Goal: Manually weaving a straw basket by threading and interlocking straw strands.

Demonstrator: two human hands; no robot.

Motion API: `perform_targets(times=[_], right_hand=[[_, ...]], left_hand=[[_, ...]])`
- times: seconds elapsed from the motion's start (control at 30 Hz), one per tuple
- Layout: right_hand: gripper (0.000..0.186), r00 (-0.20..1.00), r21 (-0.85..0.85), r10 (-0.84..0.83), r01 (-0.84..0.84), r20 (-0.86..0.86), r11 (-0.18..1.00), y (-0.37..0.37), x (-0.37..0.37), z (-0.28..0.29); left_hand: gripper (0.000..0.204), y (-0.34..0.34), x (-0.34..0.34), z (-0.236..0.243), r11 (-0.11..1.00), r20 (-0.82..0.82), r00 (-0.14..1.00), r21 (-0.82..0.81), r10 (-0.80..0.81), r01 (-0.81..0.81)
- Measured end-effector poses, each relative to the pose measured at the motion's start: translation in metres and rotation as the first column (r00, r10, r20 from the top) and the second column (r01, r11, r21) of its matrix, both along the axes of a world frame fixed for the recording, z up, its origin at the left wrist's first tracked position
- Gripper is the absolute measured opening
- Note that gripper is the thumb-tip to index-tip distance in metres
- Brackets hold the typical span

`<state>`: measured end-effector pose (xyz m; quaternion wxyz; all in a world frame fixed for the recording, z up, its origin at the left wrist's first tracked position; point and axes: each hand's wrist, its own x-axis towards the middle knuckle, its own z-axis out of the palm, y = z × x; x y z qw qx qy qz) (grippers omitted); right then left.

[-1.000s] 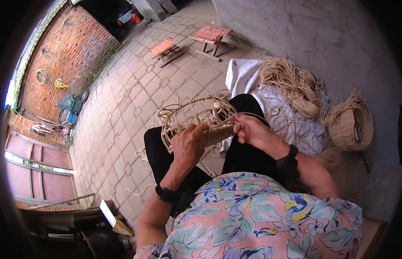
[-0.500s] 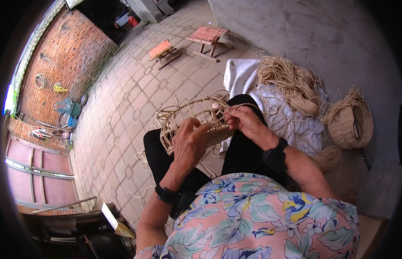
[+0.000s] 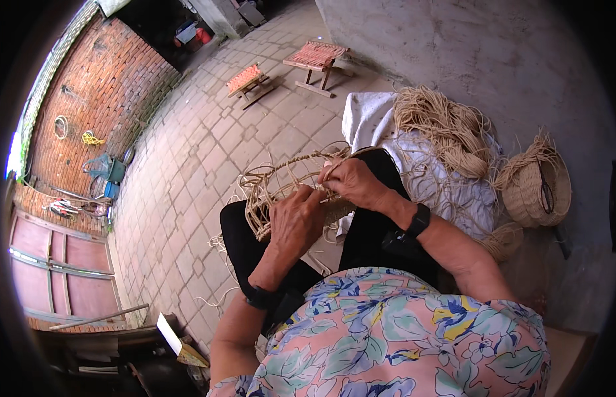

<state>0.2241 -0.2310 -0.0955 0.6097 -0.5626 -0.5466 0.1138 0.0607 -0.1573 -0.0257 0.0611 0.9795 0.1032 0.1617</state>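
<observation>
A partly woven basket of tan cord [image 3: 253,215] lies on its side across my lap, with open lattice at its left and denser weave under my hands. My left hand [image 3: 296,215] is closed at its near side, fingers bent around the weave. Close beside it my right hand [image 3: 361,184] is pinched over the upper part, seemingly on a cord strand; the fingertips partly hide it. The two hands almost touch. Loose cord ends stick out around the rim and hang beside my left knee.
On my right, a white cloth [image 3: 369,122] bears a large heap of tan cord [image 3: 447,129]. A woven basket [image 3: 529,192] stands beyond it by the grey wall. Two low stools [image 3: 316,56] with red woven seats stand ahead on paving. A brick wall [image 3: 102,73] rises at left.
My right hand has moved left, toward my left hand, over the basket. The left hand has shifted slightly to the right, its fingers lower and closer together.
</observation>
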Motion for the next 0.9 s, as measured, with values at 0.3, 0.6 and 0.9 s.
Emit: perform_targets(times=[0.3, 0.6, 0.9], right_hand=[[0.007, 0.999, -0.233, -0.021, 0.029, 0.037, 0.972, 0.008, -0.01, -0.007], [0.021, 0.981, -0.211, -0.153, 0.126, -0.118, 0.969, -0.013, -0.022, -0.003], [0.026, 0.392, 0.048, 0.176, -0.315, -0.903, 0.948, -0.04, -0.021, 0.026]], left_hand=[[0.026, 0.006, 0.004, 0.005, 0.986, -0.148, 0.989, -0.165, 0.001, -0.026], [0.028, 0.025, 0.007, 0.016, 0.432, -0.179, 0.983, -0.885, 0.035, -0.176], [0.025, 0.037, -0.002, 0.016, 0.24, -0.169, 0.977, -0.95, 0.132, -0.197]])
